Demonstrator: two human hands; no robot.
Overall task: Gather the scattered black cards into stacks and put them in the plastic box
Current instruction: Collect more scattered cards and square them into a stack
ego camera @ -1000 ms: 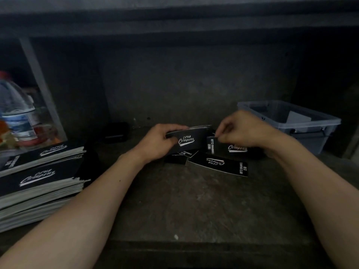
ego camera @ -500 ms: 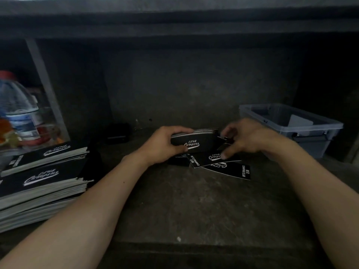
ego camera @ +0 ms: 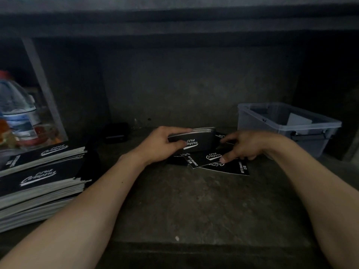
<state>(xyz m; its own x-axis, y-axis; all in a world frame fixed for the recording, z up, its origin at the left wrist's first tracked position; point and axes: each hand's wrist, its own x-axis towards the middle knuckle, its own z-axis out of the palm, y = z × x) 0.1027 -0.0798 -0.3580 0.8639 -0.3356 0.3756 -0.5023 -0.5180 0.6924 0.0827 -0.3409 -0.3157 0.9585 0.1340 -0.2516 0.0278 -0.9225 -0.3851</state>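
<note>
— How many cards are out?

— One held stack [ego camera: 196, 139], too many in it to count; its pale edges fan along the top. Loose on the table [ego camera: 194, 200] I count three plainly: a top card [ego camera: 204, 159] with white script, a lower card [ego camera: 235, 168] partly beneath it, and a third card [ego camera: 221, 136] peeking out behind the stack. More dark card shows under the left wrist, but how many I cannot tell.

— And the hands?

— Two, both forearms bare and reaching in from the near edge. The left hand [ego camera: 161, 146] has its grip closed round the stack's left end, thumb on the printed face, fingers over the top edge. The stack stands on its long edge, tipped toward the camera, just above the loose ones.

— The right?

— The right hand [ego camera: 250, 146] is palm down just right of the stack. Its thumb tip lies on the top card and the forefinger points left toward the third card. The other fingers curl low over the lower card. Whether that grip pinches the top card or only presses it, I cannot tell.

— The box?

— One plastic box [ego camera: 318, 126], lidless, on the table beyond the right hand, apart from it. One pale sheet [ego camera: 299, 120] leans inside.

— Anything else?

— At far left two tall piles [ego camera: 38, 183] of larger black printed sheets, one bottle [ego camera: 17, 113] behind them, and one small dark case [ego camera: 116, 133] by the back wall.
</note>
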